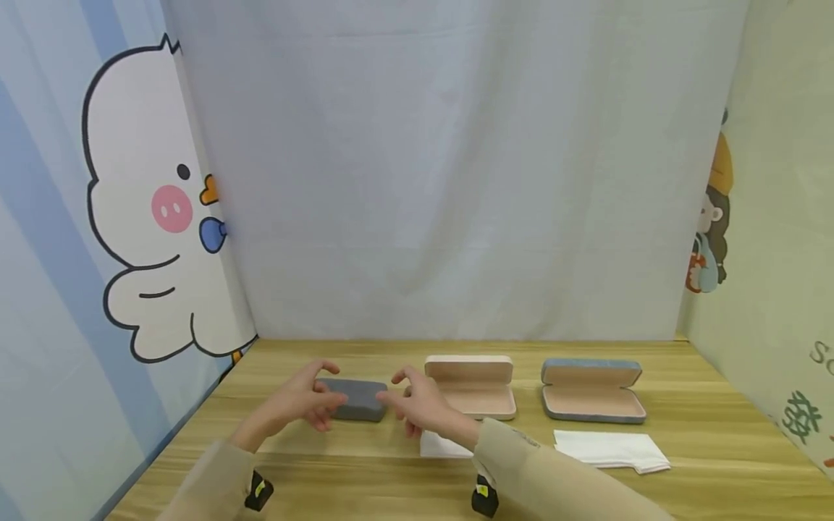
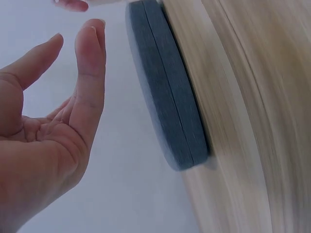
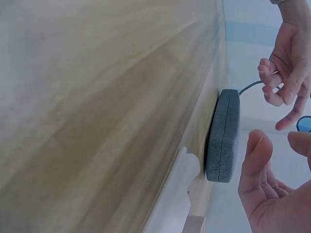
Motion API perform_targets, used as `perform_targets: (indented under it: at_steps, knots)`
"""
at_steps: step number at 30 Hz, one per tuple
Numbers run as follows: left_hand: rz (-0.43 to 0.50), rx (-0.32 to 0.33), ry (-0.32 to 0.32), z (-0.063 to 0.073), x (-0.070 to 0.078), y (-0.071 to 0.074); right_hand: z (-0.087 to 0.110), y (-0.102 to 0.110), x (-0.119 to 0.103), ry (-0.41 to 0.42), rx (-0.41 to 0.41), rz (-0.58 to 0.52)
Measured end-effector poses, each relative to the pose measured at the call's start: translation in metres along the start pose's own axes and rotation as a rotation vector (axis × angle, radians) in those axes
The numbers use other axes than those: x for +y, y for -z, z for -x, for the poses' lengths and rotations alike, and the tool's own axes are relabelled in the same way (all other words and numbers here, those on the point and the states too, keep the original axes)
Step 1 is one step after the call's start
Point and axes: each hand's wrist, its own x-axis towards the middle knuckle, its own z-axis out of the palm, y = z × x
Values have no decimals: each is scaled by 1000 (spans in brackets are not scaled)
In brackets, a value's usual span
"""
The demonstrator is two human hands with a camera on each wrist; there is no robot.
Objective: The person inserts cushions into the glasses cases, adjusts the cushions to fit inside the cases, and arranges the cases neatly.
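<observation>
A closed grey glasses case lies flat on the wooden table, its lid seam visible in both wrist views. My left hand hovers at its left end, thumb and index finger spread in a loose curve. At the right end, my right hand mirrors that shape with its own thumb and index finger apart. Neither hand holds anything. In the left wrist view the case stands apart from the left fingers. The right wrist view shows a gap between the case and the right hand.
Right of the closed case stands an open white glasses case with a pink lining. Farther right is an open blue-grey one. A folded white cloth lies before it; another cloth is partly behind the right forearm. Curtains enclose the table.
</observation>
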Motion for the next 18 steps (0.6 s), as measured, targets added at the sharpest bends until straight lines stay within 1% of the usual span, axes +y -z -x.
perform_targets:
  at_steps: [3, 8, 15, 18]
  knots:
    - [15, -12, -12, -1, 2, -7, 5, 4, 0, 0, -7, -12]
    - [64, -39, -13, 1, 3, -18, 14, 12, -1, -12, -21, -42]
    - [112, -58, 5, 1, 10, -34, 28, 29, 4, 5, -42, -58]
    - [132, -68, 8, 0, 13, -42, 35, 38, 6, -11, -46, -74]
